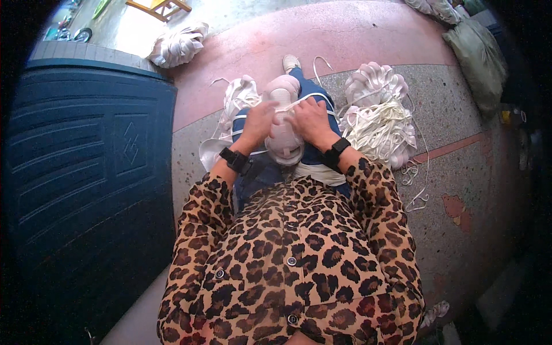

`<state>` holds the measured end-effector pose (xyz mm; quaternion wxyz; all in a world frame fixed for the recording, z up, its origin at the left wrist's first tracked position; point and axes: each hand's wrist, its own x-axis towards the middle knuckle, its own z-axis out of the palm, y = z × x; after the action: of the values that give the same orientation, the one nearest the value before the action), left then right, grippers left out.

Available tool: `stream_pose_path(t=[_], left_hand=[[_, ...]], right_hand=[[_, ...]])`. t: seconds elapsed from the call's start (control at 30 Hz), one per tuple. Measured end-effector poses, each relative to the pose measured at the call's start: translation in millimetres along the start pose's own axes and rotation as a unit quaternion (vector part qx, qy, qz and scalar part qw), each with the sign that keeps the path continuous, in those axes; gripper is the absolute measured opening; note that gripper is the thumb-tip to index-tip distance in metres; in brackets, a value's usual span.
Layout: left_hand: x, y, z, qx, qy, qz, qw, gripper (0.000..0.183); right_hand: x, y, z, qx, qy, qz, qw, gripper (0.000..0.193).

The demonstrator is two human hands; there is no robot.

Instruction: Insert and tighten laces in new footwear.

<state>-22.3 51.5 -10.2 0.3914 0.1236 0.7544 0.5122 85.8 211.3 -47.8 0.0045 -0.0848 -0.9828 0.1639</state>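
Observation:
A pale pink shoe upper (283, 145) lies lengthwise across my lap, its rounded end toward my body. My left hand (260, 124) is closed at its left side, thumb and fingers against it; the fingertips are slightly blurred. From the upper's middle a white shoelace (298, 104) stretches to the right, where the fingers of my right hand (313, 119) pinch it. White laces also cross my blue trousers on both sides. More pale uppers (240, 95) with loose laces hang or lie beside my left leg.
On the floor to my right are stacked pale uppers (376, 83) and a heap of white laces (382, 129), with strands trailing. A blue panelled door (86, 132) stands at left. Another bundle of uppers (179, 46) lies beyond it. A greenish sack (476, 63) sits far right.

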Motion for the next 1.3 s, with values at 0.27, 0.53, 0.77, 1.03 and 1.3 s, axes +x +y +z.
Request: stream_pose_path(t=[0.27, 0.53, 0.77, 1.03, 1.3], left_hand=[[22, -14, 29, 0.437, 0.004, 0.126, 0.891, 0.03], [16, -24, 43, 0.478, 0.086, 0.137, 0.863, 0.033], [25, -12, 46, 0.513, 0.075, 0.074, 0.852, 0.03], [24, -11, 36, 0.498, 0.064, 0.077, 0.861, 0.032], [27, -27, 40, 0.468, 0.091, 0.121, 0.87, 0.03]], right_hand=[[11, 19, -4, 0.046, -0.075, -0.059, 0.994, 0.025], [1, 20, 12, 0.05, 0.007, -0.087, 0.995, 0.023], [9, 9, 9, -0.02, -0.06, -0.059, 0.996, 0.025], [12, 30, -4, 0.076, -0.084, -0.08, 0.99, 0.024], [16, 14, -8, 0.017, -0.112, -0.042, 0.993, 0.03]])
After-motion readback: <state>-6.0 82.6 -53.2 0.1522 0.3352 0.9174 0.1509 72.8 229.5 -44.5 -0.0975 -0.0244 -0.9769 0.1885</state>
